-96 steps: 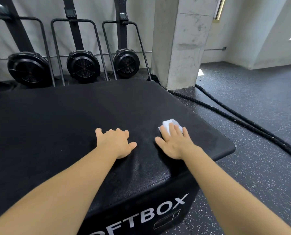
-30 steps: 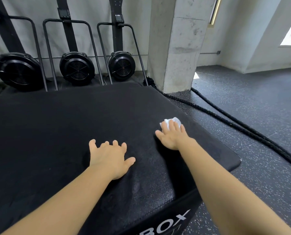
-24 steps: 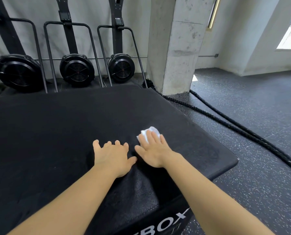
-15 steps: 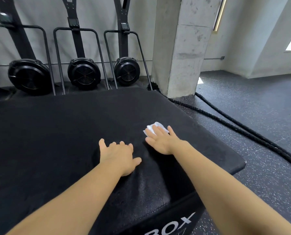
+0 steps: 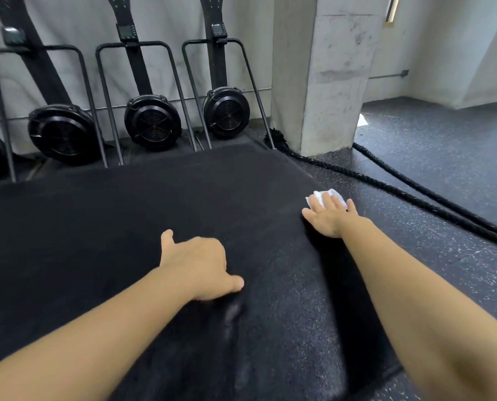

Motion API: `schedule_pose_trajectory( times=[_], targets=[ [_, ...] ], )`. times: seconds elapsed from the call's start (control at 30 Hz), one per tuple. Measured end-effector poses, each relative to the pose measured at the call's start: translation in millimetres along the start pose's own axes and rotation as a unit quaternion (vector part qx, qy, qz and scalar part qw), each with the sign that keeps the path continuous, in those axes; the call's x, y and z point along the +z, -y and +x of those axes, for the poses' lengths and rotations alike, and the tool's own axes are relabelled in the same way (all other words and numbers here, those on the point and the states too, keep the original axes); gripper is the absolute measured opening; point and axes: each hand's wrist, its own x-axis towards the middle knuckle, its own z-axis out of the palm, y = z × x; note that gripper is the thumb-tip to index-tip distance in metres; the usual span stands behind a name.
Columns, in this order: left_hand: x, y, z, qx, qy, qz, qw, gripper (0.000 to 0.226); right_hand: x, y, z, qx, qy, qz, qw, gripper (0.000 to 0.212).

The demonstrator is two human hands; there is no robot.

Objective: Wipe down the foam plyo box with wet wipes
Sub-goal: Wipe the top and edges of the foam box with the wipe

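The black foam plyo box (image 5: 97,233) fills the lower left and middle of the head view, its flat top facing me. My right hand (image 5: 329,217) lies flat with straight fingers on a white wet wipe (image 5: 325,196), pressing it onto the box top at the right edge. My left hand (image 5: 198,264) rests on the middle of the box top, its fingers bent under and out of sight, thumb pointing right.
Several black fan machines (image 5: 152,121) on metal frames stand against the wall behind the box. A concrete pillar (image 5: 328,76) rises at the back right. Thick black ropes (image 5: 415,195) run across the speckled rubber floor (image 5: 444,157) to the right.
My right hand has slid the wipe to the right and farther away, reaching the box's right edge. My left hand has stayed on the box top and its fingers have bent under.
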Motion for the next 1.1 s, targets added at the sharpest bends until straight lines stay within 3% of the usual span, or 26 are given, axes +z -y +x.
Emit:
schedule_pose_trajectory(
  times=[0.13,0.33,0.43,0.6,0.93,1.1],
  targets=[
    [-12.5,5.3,36.6,-0.071,-0.076,-0.05,0.993,0.047,4.1,17.4,-12.6,-0.022,0.002,-0.019,1.0,0.063],
    [14.9,23.1,72.4,-0.196,-0.025,-0.143,0.97,0.068,20.2,82.2,-54.6,-0.131,0.017,-0.005,0.991,0.064],
    [35.2,20.8,69.0,-0.217,-0.017,-0.13,0.967,0.069,30.4,114.0,-71.4,-0.196,0.033,-0.009,0.98,0.064],
    [53.4,15.3,62.6,-0.215,-0.086,-0.073,0.97,0.076,28.0,112.4,-61.9,-0.269,0.018,-0.057,0.961,0.06],
    [59.1,13.6,62.1,-0.231,-0.101,-0.032,0.967,0.077,-8.2,6.0,22.4,-0.146,0.021,-0.095,0.984,0.061],
    [58.6,11.9,62.2,-0.236,-0.099,-0.045,0.966,0.076,-8.0,7.5,29.7,-0.107,0.023,-0.065,0.992,0.065]
  ],
)
